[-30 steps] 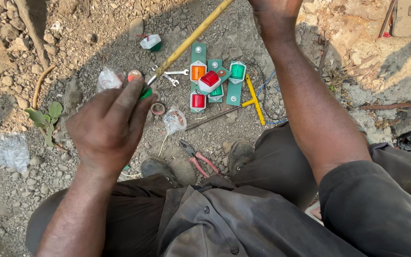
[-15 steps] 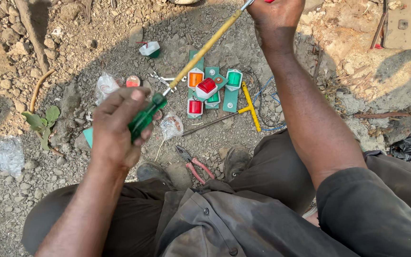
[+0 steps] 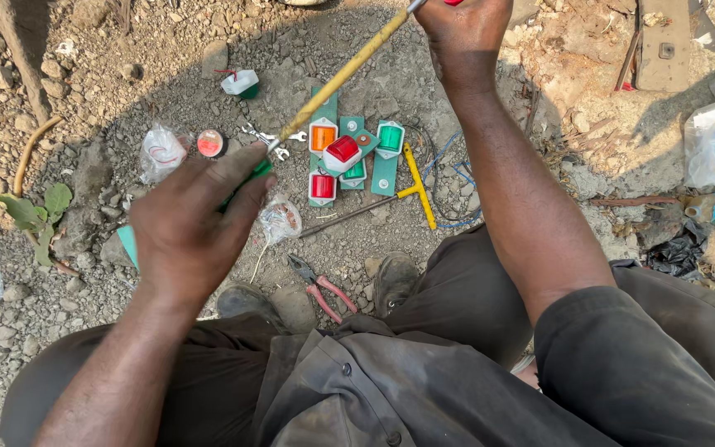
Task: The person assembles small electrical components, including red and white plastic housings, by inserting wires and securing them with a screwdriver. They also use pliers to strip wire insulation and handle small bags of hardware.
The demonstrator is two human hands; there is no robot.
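While left hand point(image 3: 188, 228) grips green handle point(image 3: 130, 246) | right hand point(image 3: 465, 29) clenches yellow rod point(image 3: 345, 74) | bags point(image 3: 279, 219) knotted

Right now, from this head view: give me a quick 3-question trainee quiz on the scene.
1. True or false: the left hand grips the green handle of a long yellow-shafted tool.
2. Which tool lies on the ground just ahead of the person's shoes? A) red-handled pliers B) hammer C) saw
3. Fill in: the right hand holds the tool's ____ end.

Key: 1 true; 2 A; 3 far (upper)
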